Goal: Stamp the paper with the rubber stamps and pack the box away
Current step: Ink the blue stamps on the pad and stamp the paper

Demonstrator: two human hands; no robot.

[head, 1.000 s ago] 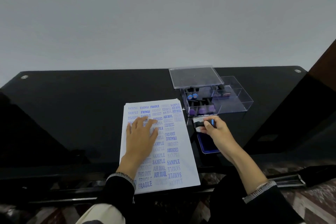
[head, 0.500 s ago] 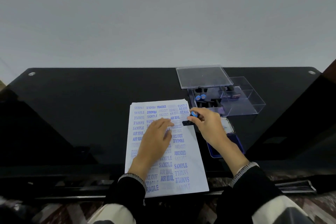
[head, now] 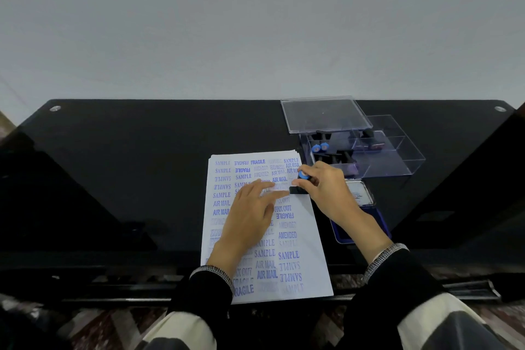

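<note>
The right hand (head: 329, 187), which was dipping the stamp (head: 301, 183) on the ink pad (head: 366, 224) a second ago, is now gripping it and pressing it down near the right edge of the paper (head: 315, 273), while the left hand (head: 252, 216) is lying flat to hold the sheet.

You have a glossy black table (head: 142, 167) against a plain grey wall (head: 255, 23), with patterned floor (head: 93, 324) below.

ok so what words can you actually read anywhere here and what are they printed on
All are blue stamp prints on the paper:
"SAMPLE", many times, some upside down
"FRAGILE", at the top, middle right and bottom
"AIR MAIL", left, upper right and bottom
"AMENDED", at the right
"FAX OUT", right of the left hand
Faint prints elsewhere are too blurred to read.
Ink pad lid: label too small to read.
</note>
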